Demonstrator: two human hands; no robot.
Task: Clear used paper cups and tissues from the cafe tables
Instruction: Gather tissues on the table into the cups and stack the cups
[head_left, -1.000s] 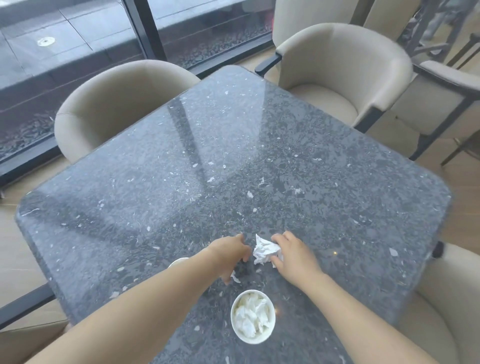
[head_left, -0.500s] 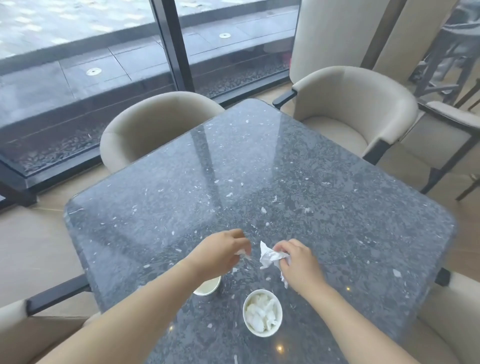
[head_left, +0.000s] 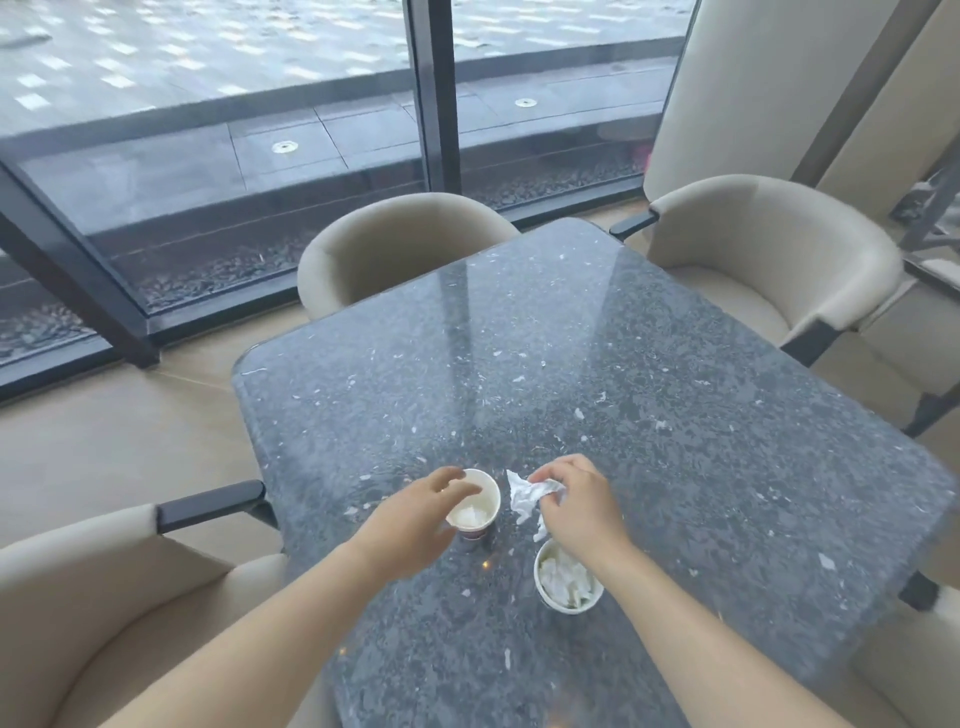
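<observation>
Two white paper cups stand on the near part of the dark speckled table (head_left: 623, 374). My left hand (head_left: 415, 525) reaches over the rim of the left cup (head_left: 483, 506), its fingers fairly straight; a small white tissue scrap lies inside that cup. My right hand (head_left: 576, 509) pinches a crumpled white tissue (head_left: 524, 496) just right of that cup, a little above the tabletop. The second cup (head_left: 569, 584), stuffed with crumpled tissues, stands below my right wrist, which partly covers its rim.
Beige armchairs ring the table: one at the far side (head_left: 395, 244), one at the far right (head_left: 769, 249), one at the near left (head_left: 104, 597) with a dark armrest (head_left: 208, 506). Behind the far chair is a glass wall with dark frames (head_left: 431, 104).
My left hand moved from beside the tissue to over the left cup, and a tissue scrap now lies inside that cup. The right hand kept the crumpled tissue. The view tilted up.
</observation>
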